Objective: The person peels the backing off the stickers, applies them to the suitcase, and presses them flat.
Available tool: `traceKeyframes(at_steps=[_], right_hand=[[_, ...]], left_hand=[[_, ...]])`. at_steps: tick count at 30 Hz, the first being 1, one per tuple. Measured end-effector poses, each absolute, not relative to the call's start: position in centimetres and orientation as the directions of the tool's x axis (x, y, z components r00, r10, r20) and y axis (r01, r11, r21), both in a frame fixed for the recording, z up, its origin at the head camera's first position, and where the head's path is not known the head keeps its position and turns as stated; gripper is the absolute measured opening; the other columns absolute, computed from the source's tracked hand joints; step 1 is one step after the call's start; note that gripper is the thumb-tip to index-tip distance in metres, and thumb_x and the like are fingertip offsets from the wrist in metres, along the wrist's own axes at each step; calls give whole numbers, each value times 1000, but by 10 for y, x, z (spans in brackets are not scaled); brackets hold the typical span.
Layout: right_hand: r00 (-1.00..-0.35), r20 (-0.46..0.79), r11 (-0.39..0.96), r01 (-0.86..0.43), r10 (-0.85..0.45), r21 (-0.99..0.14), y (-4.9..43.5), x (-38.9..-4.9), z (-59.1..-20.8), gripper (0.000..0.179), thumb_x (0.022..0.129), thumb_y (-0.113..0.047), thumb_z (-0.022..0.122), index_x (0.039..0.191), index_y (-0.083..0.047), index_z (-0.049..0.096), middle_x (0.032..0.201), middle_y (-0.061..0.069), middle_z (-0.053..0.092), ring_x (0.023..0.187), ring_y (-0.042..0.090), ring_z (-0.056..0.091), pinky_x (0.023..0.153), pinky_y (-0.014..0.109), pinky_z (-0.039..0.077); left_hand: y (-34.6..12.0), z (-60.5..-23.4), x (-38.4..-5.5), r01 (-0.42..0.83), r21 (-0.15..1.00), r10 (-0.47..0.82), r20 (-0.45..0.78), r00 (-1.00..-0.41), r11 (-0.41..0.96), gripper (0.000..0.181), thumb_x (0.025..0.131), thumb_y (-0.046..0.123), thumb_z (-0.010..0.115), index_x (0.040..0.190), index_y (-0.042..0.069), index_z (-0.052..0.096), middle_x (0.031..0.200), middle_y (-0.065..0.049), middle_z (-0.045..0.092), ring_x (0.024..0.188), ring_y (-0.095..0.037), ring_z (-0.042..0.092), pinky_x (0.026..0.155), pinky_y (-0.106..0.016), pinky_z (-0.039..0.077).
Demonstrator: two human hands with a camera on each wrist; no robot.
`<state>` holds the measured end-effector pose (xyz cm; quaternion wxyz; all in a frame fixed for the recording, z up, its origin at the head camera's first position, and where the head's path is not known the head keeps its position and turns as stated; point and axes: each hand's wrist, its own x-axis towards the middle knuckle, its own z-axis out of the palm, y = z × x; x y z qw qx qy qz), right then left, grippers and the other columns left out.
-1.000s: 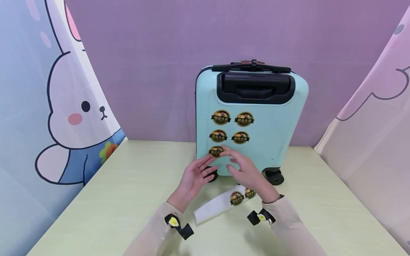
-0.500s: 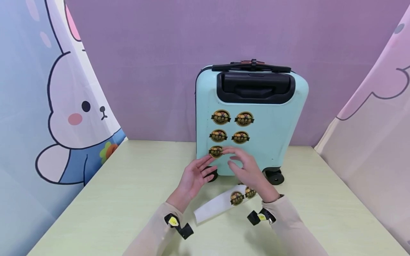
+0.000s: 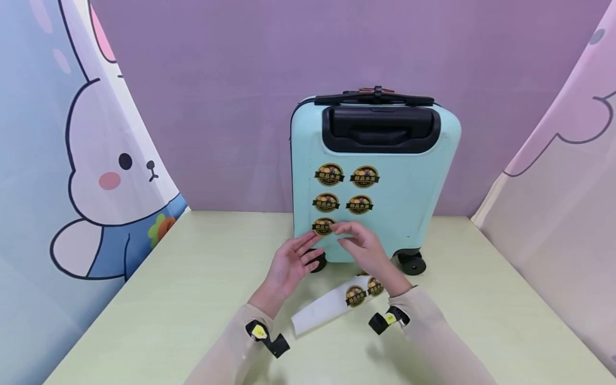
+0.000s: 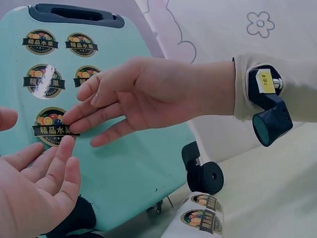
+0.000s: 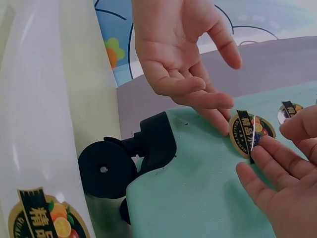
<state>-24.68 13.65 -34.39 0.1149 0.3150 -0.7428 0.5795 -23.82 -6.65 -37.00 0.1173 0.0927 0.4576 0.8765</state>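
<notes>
A mint-green suitcase (image 3: 409,203) stands upright, its face bearing round black-and-gold fruit stickers in two columns. The lowest sticker (image 3: 322,226) in the left column lies between the two hands. My left hand (image 3: 287,267), palm up with fingers extended, has its fingertips right at that sticker's lower edge. From the other side my right hand (image 3: 366,250) touches the sticker's right edge with its fingertips, the fingers loosely bent. In the right wrist view this sticker (image 5: 242,134) lies against the suitcase, partly covered by the right fingers (image 5: 277,163).
A white backing strip (image 3: 317,315) with stickers on it lies on the pale table (image 3: 144,321) in front of the suitcase. Black wheels (image 3: 412,264) stick out at the suitcase's base. A purple curtain (image 3: 216,107) hangs behind, with printed cloths at both sides.
The right fingers have shifted slightly down along the sticker's right edge and bent a little more. The left hand keeps its place by the sticker. The head view has shifted slightly.
</notes>
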Motion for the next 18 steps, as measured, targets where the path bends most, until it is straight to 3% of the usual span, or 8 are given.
traceKeyframes(at_steps=[18], right_hand=[[-789, 515, 78, -568, -336, -819, 136, -255, -342, 12, 95, 11, 51, 106, 15, 54, 124, 28, 59, 119, 40, 56, 95, 32, 52]], left_hand=[[-71, -376, -242, -109, 842, 275, 49, -960, -528, 51, 104, 24, 31, 148, -1, 38, 149, -18, 46, 93, -14, 65, 74, -25, 51]])
